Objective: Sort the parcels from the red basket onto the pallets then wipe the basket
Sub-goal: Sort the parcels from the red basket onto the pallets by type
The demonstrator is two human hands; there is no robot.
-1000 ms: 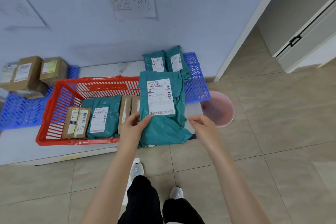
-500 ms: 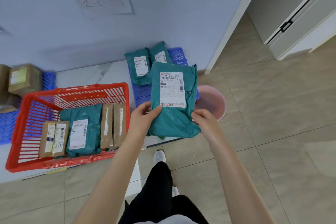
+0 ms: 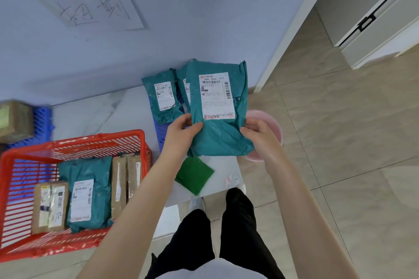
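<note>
The head camera looks down at the red basket (image 3: pixel 74 140) on the floor. Just to the right of the basket, both hands hold up one green bag parcel (image 3: pixel 218 138) with its white label facing the camera. The left hand (image 3: pixel 181 130) pinches the bag's bottom left corner, thumb on the front and fingers behind. The right hand (image 3: pixel 258 133) grips the bottom right edge with curled fingers. The bag is up in the air, over the blue pallet (image 3: pixel 158 129) that sits right of the basket and a bit further back. Two more green bags (image 3: pixel 162 97) already lie on that pallet by the wall, one half hidden behind the held bag. Left of the basket and further back is another blue pallet (image 3: pixel 42 120) with a blurry brown box (image 3: pixel 15 118) on it. So some sorting looks done. Inside the basket there is one more green bag (image 3: pixel 86 192) and a few brown boxes (image 3: pixel 125 181), so those are left to sort. A green cloth (image 3: pixel 195 174) lies on the floor right of the basket, below the hands, and a pink bucket (image 3: pixel 275 129) sits further right. The wiping comes after the basket is emptied, so I think the job is partway through.
</note>
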